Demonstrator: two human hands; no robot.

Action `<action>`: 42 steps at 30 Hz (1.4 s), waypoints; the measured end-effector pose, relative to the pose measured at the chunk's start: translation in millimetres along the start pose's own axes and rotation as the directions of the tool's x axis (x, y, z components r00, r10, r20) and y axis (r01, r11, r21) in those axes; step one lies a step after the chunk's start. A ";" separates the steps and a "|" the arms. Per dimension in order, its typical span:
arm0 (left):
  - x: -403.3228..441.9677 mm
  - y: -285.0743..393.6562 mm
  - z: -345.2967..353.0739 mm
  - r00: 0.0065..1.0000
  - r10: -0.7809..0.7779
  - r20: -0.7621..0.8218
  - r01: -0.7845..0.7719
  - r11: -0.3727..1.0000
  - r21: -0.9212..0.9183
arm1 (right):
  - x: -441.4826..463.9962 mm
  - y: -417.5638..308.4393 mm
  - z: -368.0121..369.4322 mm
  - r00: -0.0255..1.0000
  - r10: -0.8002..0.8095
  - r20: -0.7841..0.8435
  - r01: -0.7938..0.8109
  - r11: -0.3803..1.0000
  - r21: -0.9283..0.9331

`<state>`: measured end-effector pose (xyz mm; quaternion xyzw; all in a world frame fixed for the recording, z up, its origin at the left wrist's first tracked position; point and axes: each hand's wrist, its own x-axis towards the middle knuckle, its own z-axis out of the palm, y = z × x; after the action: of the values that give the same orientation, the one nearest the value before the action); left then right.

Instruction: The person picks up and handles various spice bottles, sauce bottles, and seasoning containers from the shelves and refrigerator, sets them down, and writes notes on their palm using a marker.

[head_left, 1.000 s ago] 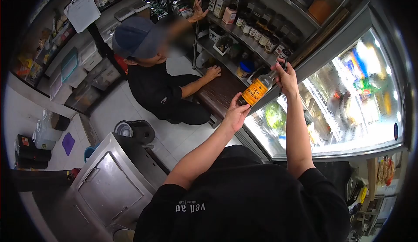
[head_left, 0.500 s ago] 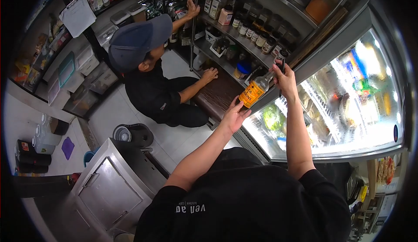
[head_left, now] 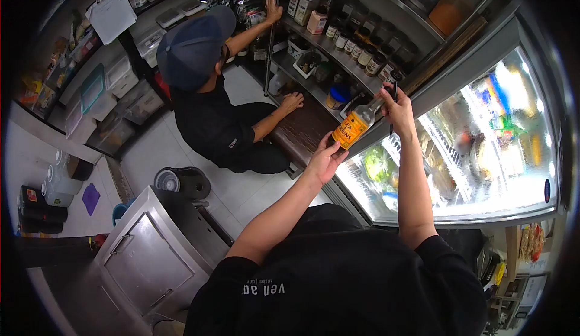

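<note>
A glass sauce bottle [head_left: 350,132] with an orange Lea & Perrins label is tilted in front of me. Around its lower end, my left hand [head_left: 324,162] is closed. My right hand [head_left: 399,115] is up at the bottle's neck, with its fingers closed on a thin black pen [head_left: 394,88]. Whether those fingers also grip the neck, I cannot tell. Liquid inside the bottle is mostly hidden by the label and my left fingers.
A co-worker in a dark cap [head_left: 196,49] crouches at left, one hand by the shelf post. Spice jars line the metal shelf [head_left: 338,58]. A lit glass-front fridge [head_left: 459,148] stands right. Below are a brown-topped bench [head_left: 305,127] and a steel cabinet [head_left: 148,263].
The co-worker's head has turned and dipped slightly, and their raised hand has shifted a little along the shelf post. My hands and the bottle stay nearly the same.
</note>
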<state>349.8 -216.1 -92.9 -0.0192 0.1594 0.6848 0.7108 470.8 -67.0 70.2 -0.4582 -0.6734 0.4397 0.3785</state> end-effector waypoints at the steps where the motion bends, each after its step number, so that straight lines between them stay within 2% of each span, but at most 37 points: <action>1: -0.5 0.2 -0.2 1.000 0.022 -0.001 -0.022 1.000 0.003 | -1.4 -1.5 0.5 1.000 0.006 0.016 -0.007 0.999 0.034; 17: -17.9 1.5 2.1 0.995 0.092 -0.024 -0.090 0.992 0.089 | -17.3 -1.8 0.7 0.992 0.064 0.111 -0.080 0.986 0.147; 29: -31.5 3.5 2.0 0.998 0.056 -0.035 -0.054 0.996 0.064 | -34.9 -27.0 13.5 0.992 0.095 0.082 -0.104 0.987 0.122; 42: -42.7 5.4 2.1 0.997 0.072 -0.041 -0.069 0.994 0.087 | -39.7 -26.6 22.6 0.974 0.150 0.171 -0.180 0.968 0.175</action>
<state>344.4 -256.5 -79.1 0.0020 0.2047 0.7014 0.6827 454.3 -115.4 83.5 -0.4389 -0.6155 0.5664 0.3281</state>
